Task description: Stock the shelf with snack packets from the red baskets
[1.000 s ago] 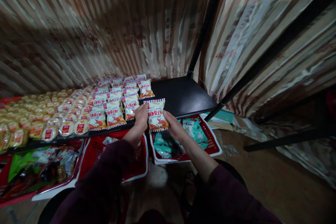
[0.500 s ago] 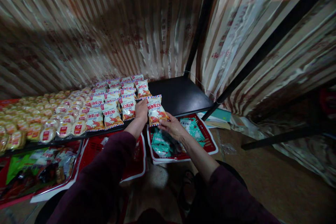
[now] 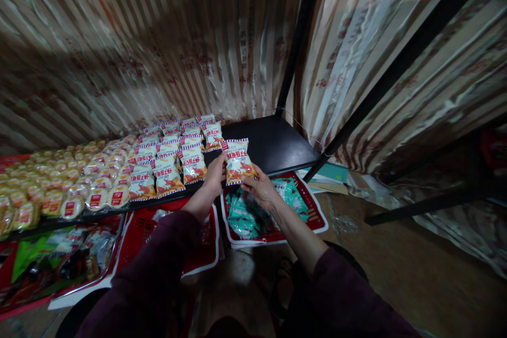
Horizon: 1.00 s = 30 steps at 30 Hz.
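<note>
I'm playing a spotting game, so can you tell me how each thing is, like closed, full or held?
Snack packet: looks sealed, held up
Right hand: closed on the packet's lower right corner
Left hand: at its left edge, grip unclear
Other snack packets: in rows
Black shelf: loaded on its left part
Red basket: holding teal packets
Striped sheeting: wrinkled

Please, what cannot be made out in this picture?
Head view, held snack bag: fine print, too small and blurred.
Head view, left hand: whether it touches the bag; too dim.
Head view, middle red basket: part of its contents, behind the left sleeve.
Head view, left red basket: cut off by the picture's left edge.
</note>
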### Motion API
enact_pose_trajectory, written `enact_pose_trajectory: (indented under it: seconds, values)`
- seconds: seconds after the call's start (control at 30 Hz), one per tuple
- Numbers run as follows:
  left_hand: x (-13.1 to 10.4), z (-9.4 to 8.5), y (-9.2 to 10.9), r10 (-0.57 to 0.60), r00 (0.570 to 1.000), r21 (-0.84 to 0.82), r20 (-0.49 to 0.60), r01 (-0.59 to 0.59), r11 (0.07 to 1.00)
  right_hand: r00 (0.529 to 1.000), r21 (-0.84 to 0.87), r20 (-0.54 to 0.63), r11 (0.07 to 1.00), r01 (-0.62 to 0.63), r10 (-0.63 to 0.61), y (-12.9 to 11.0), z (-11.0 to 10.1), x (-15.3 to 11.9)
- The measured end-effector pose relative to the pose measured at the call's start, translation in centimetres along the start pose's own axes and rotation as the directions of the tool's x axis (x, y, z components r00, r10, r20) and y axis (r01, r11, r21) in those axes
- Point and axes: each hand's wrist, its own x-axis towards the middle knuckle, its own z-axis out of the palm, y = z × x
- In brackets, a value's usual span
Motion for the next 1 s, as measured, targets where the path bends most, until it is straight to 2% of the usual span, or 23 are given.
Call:
enact_pose_trajectory:
  seconds: [0.1,0.17,0.37,0.5,0.67,0.77,0.87,1.0]
  values:
    - [-0.9,-0.3,-1.3,0.073,0.992,-0.040,0.107,-0.070,0.997,0.999,-0.007,-0.021,1.000,0.026,-0.026,0.2,-0.2,0.5]
    - [-1.1,-0.5,-2.2,0.105,0.987,-0.058,0.124,-0.099,0.993,0.999,-0.023,-0.018,0.999,0.029,-0.030,0.4,-0.3,0.7]
    - [-0.6,-0.5,-4.4,0.178,0.984,-0.054,-0.016,-0.179,0.982,0.996,-0.084,-0.047,0.994,0.073,-0.077,0.9,0.1,0.9]
    - [-0.1,0.3,-4.8,0.189,0.978,-0.002,-0.088,-0.190,0.982,0.982,-0.218,-0.058,0.962,0.163,-0.179,1.0,0.1,1.0]
    - [0.1,1.6,-4.7,0.231,0.955,0.083,-0.185,-0.219,0.972,0.939,-0.373,-0.048,0.878,0.299,-0.340,1.3,-0.5,1.4]
    - [0.3,2.0,-5.0,0.320,0.921,0.197,-0.220,-0.280,0.940,0.916,-0.453,-0.021,0.820,0.349,-0.401,1.5,-0.7,1.5]
    - [0.5,2.0,-5.2,0.405,0.892,0.259,-0.202,-0.350,0.900,0.877,-0.542,0.003,0.736,0.406,-0.481,1.4,-0.7,1.4]
    - [0.8,1.8,-5.1,0.432,0.889,0.247,-0.151,-0.389,0.888,0.822,-0.697,0.063,0.565,0.442,-0.565,1.1,-0.6,0.9]
